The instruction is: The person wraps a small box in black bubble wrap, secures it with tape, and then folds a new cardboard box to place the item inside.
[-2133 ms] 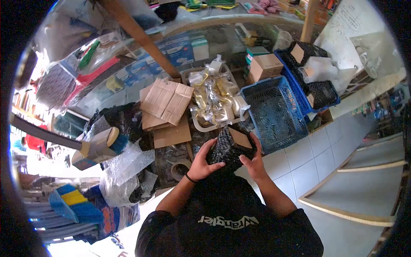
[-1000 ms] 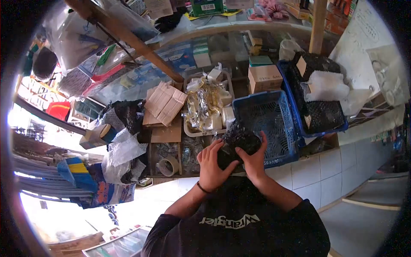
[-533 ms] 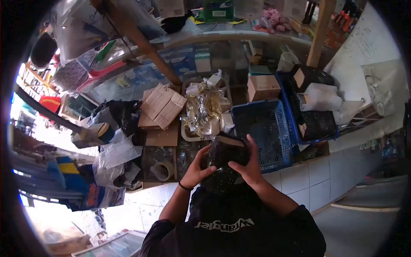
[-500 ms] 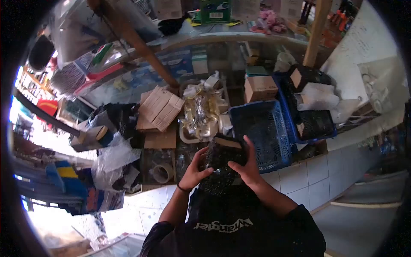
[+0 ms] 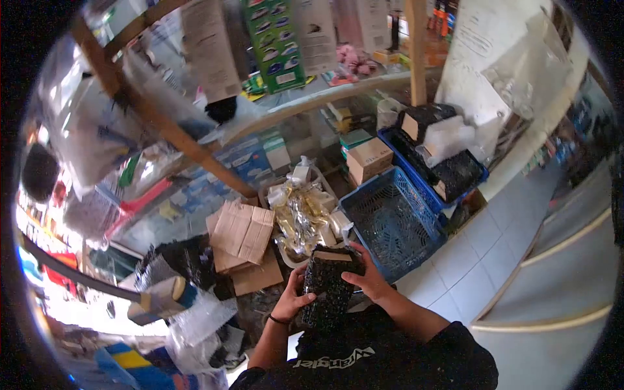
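Note:
Between my two hands is a box wrapped in black bubble wrap [image 5: 331,292], with a strip of brown cardboard showing at its far end. My left hand [image 5: 294,299] grips its left side, thumb lying on the top face. On the right side my right hand [image 5: 368,276] is closed round it, thumb also on top. The undersides of the fingers are hidden by the package. Just beyond it stands a white tray [image 5: 281,246] heaped with gold and clear plastic-wrapped items [image 5: 302,211].
A blue basket [image 5: 422,244] sits right of the tray; behind it, a darker blue crate [image 5: 478,181] holds black-wrapped packages. Flattened cardboard [image 5: 240,234] lies to the left, near crumpled bubble wrap [image 5: 201,318]. A wooden post [image 5: 175,146] slants across the left.
The camera view has tilted up and turned, so the shelves show more. Both hands still hold the wrapped box, which now stands more upright in view.

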The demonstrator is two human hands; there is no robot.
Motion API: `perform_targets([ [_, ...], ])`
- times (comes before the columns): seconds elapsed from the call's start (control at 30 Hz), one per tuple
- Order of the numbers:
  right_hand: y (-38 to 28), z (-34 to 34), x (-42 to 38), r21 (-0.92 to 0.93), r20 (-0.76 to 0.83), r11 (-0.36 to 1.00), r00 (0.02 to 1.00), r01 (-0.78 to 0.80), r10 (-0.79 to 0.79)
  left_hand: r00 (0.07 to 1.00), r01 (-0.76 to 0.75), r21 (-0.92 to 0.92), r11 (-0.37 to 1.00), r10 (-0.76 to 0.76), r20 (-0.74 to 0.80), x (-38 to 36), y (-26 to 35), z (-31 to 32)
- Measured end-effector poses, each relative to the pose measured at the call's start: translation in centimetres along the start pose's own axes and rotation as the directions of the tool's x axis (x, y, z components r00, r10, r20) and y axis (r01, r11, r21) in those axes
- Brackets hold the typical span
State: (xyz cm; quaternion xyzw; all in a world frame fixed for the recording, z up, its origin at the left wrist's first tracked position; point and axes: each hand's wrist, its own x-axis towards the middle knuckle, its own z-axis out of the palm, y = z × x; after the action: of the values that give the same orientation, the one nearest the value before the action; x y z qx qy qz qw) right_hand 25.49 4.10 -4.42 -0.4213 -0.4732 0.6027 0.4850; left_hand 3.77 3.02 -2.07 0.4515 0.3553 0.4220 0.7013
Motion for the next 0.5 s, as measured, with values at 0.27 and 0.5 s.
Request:
perform_targets([
  [0.27, 0.2, -1.7, -1.8, 0.014, -0.055, 0.997, 0.996, 0.076, -0.075, 0.993, 0.03, 0.123, 0.992, -0.044, 0.107, 2.2, -0.5, -0.8],
  [0.5, -1.4, -2.8, -3.1, 0.084, -0.163, 0.996, 0.987, 0.005, 0.009, 0.982, 0.145, 0.055, 0.988, -0.151, 0.11, 4.1, -0.7, 0.8],
])
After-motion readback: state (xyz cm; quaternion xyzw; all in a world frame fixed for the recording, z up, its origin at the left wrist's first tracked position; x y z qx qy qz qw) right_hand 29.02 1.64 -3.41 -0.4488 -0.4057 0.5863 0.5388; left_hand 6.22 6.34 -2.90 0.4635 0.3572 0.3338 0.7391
